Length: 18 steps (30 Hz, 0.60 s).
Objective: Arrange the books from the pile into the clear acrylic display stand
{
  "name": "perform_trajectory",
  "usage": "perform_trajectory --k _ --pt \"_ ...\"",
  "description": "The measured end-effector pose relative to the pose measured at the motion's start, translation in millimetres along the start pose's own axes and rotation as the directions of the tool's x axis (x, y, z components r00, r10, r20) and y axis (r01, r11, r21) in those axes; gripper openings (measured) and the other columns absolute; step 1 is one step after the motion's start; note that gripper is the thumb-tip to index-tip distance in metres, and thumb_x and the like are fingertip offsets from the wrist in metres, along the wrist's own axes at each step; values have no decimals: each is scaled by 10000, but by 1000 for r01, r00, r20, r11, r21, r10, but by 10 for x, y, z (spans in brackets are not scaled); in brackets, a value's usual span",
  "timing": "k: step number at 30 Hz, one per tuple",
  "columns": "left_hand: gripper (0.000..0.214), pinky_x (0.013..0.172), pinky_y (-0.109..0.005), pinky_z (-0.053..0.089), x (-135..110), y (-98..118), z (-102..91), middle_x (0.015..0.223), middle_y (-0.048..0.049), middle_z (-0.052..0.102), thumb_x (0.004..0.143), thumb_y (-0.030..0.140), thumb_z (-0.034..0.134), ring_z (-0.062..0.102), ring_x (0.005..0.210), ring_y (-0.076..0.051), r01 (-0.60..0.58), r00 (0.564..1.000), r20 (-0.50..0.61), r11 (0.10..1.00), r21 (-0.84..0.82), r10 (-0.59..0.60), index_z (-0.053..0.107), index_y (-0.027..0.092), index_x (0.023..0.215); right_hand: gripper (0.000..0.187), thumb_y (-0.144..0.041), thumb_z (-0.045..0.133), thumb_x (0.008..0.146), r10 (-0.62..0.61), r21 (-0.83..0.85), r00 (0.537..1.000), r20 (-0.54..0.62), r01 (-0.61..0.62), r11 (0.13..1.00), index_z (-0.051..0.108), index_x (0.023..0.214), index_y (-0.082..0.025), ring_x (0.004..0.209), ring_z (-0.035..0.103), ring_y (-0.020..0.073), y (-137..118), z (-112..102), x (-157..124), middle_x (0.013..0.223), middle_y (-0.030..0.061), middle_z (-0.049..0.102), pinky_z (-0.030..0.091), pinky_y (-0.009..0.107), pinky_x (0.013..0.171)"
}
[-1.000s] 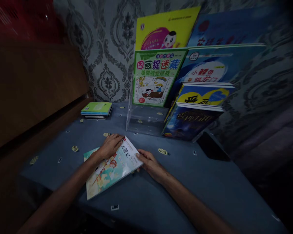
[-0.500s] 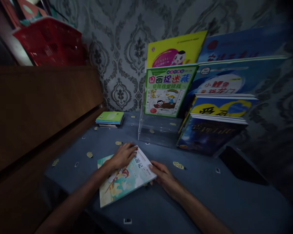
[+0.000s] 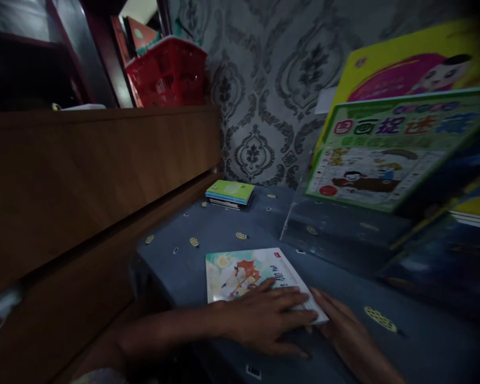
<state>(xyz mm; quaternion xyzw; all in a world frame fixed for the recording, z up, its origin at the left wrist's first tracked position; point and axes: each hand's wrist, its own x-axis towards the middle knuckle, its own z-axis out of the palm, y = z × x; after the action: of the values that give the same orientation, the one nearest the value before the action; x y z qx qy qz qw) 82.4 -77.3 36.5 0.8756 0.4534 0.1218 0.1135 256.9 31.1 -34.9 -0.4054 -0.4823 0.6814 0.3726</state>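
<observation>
A picture book (image 3: 240,272) with a pale, colourful cover lies on the blue patterned tablecloth in front of me. My left hand (image 3: 268,317) rests flat across the cover's lower right part, fingers stretched out and spread. At the book's right edge, my right hand (image 3: 340,320) grips the lower corner, with a fingertip showing just below it. The left hand hides part of the cover and its title.
A small stack of books (image 3: 230,193) lies at the back of the table. On the right, a clear acrylic stand (image 3: 304,229) holds a green-framed book (image 3: 368,154) and several others. A red basket (image 3: 172,72) sits on the wooden cabinet (image 3: 104,160) at left.
The view has swung left, so the stand now sits farther right. My left hand has slid from the book's top edge down to its lower right part. My right hand stays at the edge.
</observation>
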Motion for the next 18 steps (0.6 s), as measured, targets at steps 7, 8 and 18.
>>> perform_trajectory --k 7,8,18 --pt "523 1214 -476 204 -310 -88 -16 1527 -147 421 1000 405 435 314 1458 -230 9 1000 -24 1000 -22 -10 395 141 1449 508 -520 861 507 97 -144 988 122 -79 986 740 840 -156 502 561 160 -266 123 -108 610 33 658 483 278 470" --pt "499 1209 -475 219 -353 -152 -19 1515 -147 439 1001 390 437 335 1448 -231 40 998 -42 999 -16 -41 413 148 1437 510 -534 848 524 89 -166 988 124 -68 984 736 838 -149 492 545 153 -293 108 -111 600 31 648 470 277 465" --pt "361 1110 -407 406 -635 -762 95 1394 -132 563 1008 233 376 493 1326 -209 259 929 -253 963 -80 -271 513 165 1335 312 -453 560 825 -460 -837 880 117 337 431 728 926 -210 898 641 322 -295 -272 -90 964 124 714 512 500 826"
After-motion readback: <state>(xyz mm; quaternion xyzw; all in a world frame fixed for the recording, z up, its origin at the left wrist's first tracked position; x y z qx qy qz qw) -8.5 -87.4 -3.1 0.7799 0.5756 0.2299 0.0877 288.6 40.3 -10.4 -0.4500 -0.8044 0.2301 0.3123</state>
